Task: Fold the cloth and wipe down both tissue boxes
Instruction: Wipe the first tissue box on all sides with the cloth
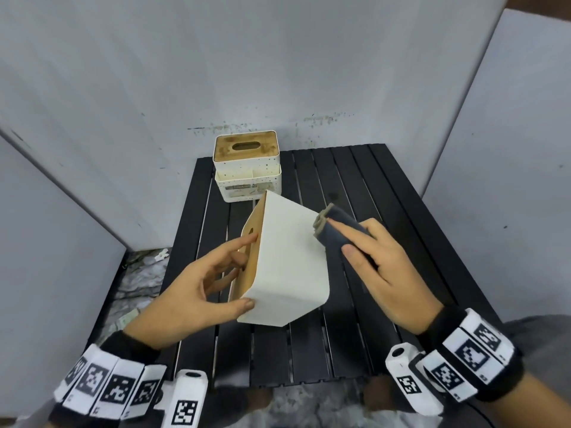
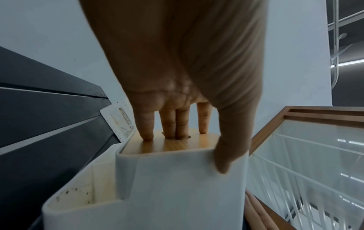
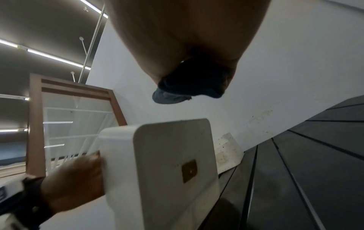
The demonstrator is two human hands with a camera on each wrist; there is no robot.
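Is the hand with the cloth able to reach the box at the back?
Probably yes. The right hand holds the folded cloth, and bare table lies between it and the back tissue box. The held box sits left of that path.

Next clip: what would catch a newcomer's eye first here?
The white tissue box tipped on its side in mid-table, the left hand holding it with fingers on its wooden lid and two in the slot. Beside it, the right hand grips a folded dark cloth. A second, speckled tissue box stands upright at the far left corner.
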